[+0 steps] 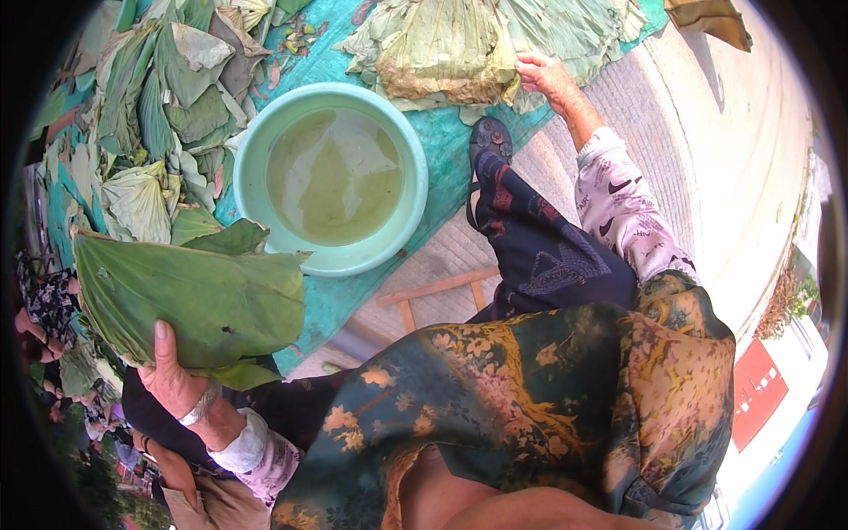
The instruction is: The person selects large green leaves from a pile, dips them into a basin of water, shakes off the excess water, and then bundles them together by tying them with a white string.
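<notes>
My left hand (173, 381) grips a folded green lotus leaf (199, 298), thumb on top, at the lower left. The leaf's far edge overlaps the near rim of a pale green plastic basin (414, 199) that holds murky yellowish water (331, 179). My right hand (544, 74) reaches out to the upper right, with its fingertips at the edge of a spread stack of dried, pale lotus leaves (450, 53). Thumb and fingers appear pinched on a yellowish leaf edge (509, 79) there. What lies under that stack is hidden.
A heap of wilted lotus leaves (192, 112) lies left of the basin on a turquoise tarp (444, 142). A wooden frame (437, 288) stands near my legs on ridged concrete (636, 126). Another person's arm (172, 464) shows at lower left. A brown leaf (712, 20) lies at upper right.
</notes>
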Tool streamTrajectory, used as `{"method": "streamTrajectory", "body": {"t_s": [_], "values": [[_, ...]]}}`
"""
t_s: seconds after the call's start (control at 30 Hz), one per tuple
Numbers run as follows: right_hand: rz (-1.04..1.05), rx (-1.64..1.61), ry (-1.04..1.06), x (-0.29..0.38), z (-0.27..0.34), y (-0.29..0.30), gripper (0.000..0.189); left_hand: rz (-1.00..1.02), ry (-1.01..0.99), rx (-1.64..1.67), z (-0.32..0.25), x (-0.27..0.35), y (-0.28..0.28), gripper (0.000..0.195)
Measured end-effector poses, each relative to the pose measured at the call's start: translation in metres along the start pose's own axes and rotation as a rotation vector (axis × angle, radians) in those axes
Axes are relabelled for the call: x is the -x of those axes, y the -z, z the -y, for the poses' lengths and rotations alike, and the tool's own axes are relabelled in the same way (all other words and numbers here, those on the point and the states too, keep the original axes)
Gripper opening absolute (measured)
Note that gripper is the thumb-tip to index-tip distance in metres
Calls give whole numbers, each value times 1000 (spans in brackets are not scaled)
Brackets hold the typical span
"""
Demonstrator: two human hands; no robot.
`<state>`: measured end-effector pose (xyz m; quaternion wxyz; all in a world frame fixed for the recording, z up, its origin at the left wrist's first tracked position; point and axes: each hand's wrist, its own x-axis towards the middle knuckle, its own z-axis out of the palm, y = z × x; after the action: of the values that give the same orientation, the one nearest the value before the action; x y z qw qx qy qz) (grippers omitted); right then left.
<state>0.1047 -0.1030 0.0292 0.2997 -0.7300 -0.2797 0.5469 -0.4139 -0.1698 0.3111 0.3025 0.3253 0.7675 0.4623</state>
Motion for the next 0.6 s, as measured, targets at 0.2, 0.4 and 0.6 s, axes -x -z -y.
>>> {"method": "streamTrajectory", "body": {"t_s": [0.2,0.4,0.6], "values": [[36,121,65,-1,10,11,25,-12,99,5,4,-2,5,40],[-308,814,236,0,14,-5,21,-5,63,31,2,-2,3,40],[-382,1052,132,-2,4,-5,32,4,86,47,5,-3,4,39]]}}
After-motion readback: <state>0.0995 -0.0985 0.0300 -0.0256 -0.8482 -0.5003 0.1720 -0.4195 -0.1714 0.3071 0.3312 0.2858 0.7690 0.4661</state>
